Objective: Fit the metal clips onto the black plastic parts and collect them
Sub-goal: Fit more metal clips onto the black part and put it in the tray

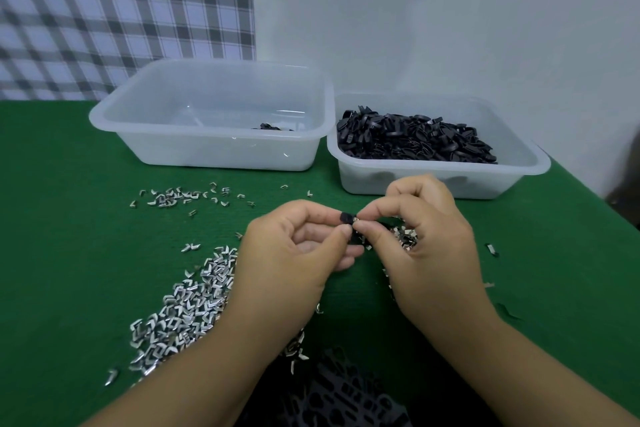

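Observation:
My left hand (294, 253) pinches a small black plastic part (345, 218) between thumb and forefinger above the middle of the green table. My right hand (426, 236) pinches a metal clip (356, 217) right against that part. Several more clips (403, 239) lie in my right palm. A large heap of loose metal clips (187, 308) lies on the table to the left of my left wrist. The right tub (440, 180) holds a pile of black plastic parts (412, 139). The left tub (207, 114) holds a few dark pieces (272, 126) at its bottom.
A smaller scatter of clips (183, 198) lies in front of the left tub. A black perforated sheet (346, 392) lies at the near edge between my forearms. Stray pieces (491, 249) lie to the right. A checked cloth (121, 10) hangs behind the table.

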The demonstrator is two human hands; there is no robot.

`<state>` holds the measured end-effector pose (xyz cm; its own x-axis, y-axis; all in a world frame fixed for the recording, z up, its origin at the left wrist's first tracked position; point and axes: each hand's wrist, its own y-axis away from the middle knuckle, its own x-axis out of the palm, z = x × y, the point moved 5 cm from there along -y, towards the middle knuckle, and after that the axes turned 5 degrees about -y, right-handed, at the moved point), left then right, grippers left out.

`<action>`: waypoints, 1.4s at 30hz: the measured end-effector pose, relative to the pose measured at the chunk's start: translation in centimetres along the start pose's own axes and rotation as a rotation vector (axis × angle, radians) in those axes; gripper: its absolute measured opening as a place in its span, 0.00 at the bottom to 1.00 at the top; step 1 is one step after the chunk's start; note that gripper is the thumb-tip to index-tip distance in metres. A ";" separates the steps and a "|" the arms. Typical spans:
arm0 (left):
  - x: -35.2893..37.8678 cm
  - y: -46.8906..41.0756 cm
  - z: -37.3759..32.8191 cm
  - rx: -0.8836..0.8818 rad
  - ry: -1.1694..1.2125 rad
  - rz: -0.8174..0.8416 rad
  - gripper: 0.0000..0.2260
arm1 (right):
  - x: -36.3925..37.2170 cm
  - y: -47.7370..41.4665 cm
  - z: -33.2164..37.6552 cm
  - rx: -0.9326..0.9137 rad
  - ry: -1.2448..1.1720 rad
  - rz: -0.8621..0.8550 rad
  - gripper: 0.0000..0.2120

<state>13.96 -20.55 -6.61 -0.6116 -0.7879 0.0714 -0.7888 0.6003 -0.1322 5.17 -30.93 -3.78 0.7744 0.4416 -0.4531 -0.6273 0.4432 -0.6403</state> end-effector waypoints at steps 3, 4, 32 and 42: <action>0.1 0.0 -0.1 0.018 0.001 0.006 0.08 | 0.0 0.0 0.2 -0.013 0.044 -0.021 0.02; 0.0 0.0 -0.2 0.028 -0.006 0.007 0.07 | 0.0 0.0 0.2 -0.010 0.045 -0.020 0.03; -2.3 -0.6 -0.7 0.187 -0.091 -0.286 0.12 | 0.4 -0.5 -0.1 0.097 0.026 0.207 0.12; -2.7 -0.8 -0.3 0.149 -0.045 -0.348 0.12 | 4.4 0.5 0.7 0.027 0.139 0.619 0.04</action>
<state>16.24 -18.86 -6.38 -0.3026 -0.9484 0.0945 -0.9293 0.2716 -0.2503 8.17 -28.25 -5.68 0.2698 0.5178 -0.8118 -0.9628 0.1589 -0.2186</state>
